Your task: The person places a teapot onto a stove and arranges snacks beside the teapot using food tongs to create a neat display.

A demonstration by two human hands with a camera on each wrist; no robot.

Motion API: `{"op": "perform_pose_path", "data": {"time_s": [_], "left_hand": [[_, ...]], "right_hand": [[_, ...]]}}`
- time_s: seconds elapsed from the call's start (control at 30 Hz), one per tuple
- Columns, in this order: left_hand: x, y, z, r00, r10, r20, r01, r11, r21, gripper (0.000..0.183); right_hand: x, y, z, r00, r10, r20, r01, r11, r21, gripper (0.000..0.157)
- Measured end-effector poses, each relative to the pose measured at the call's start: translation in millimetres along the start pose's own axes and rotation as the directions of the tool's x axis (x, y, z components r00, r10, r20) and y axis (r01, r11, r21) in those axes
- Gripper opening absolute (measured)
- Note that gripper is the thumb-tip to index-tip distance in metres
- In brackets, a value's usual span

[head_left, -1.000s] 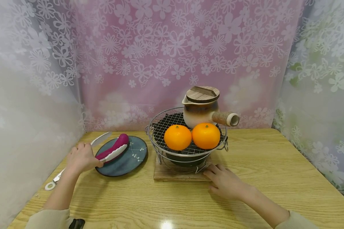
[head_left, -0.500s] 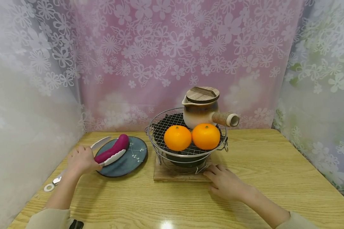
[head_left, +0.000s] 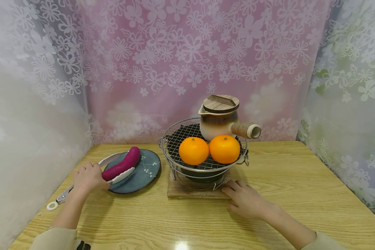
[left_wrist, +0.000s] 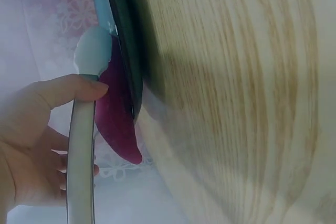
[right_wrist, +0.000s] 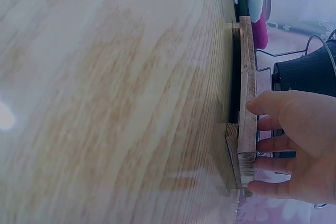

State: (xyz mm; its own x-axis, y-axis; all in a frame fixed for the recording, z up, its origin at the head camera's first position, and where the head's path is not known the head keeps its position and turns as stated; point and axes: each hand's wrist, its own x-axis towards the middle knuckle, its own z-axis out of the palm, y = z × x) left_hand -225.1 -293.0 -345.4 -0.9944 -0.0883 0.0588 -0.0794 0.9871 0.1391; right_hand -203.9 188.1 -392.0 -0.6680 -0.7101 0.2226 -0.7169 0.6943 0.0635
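In the head view my left hand (head_left: 87,178) grips a pair of white-tipped tongs (left_wrist: 81,145) at the left. The tongs' two arms lie on either side of a purple sweet potato (head_left: 122,165), which rests on a blue-grey plate (head_left: 150,173). From the left wrist, the thumb presses along one arm of the tongs; the fingers behind are partly hidden. My right hand (head_left: 245,199) rests at the front right corner of a wooden board (head_left: 181,192). Its extended fingers (right_wrist: 275,163) touch the board's upper edge in the right wrist view.
On the board stands a black brazier (head_left: 203,176) under a round wire rack (head_left: 172,158). Two oranges (head_left: 193,151) and a lidded clay teapot (head_left: 217,125) sit on the rack, the teapot's handle pointing right. Floral curtains (head_left: 187,62) enclose the table.
My left hand has shifted slightly toward the near edge, with the tongs. Their near tip has slid lower along the sweet potato; the far arm has come nearer to it. My right hand stays put.
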Motion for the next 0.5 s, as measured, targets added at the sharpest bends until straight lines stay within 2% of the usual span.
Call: {"op": "perform_pose_path", "data": {"time_s": [0.5], "left_hand": [[1.4,-0.1,5.6,1.0,-0.008,-0.008,0.008,1.0,0.026,0.056]], "right_hand": [[-0.8,-0.6,-0.9,1.0,0.024,0.016,-0.025,0.999,0.027,0.038]]}}
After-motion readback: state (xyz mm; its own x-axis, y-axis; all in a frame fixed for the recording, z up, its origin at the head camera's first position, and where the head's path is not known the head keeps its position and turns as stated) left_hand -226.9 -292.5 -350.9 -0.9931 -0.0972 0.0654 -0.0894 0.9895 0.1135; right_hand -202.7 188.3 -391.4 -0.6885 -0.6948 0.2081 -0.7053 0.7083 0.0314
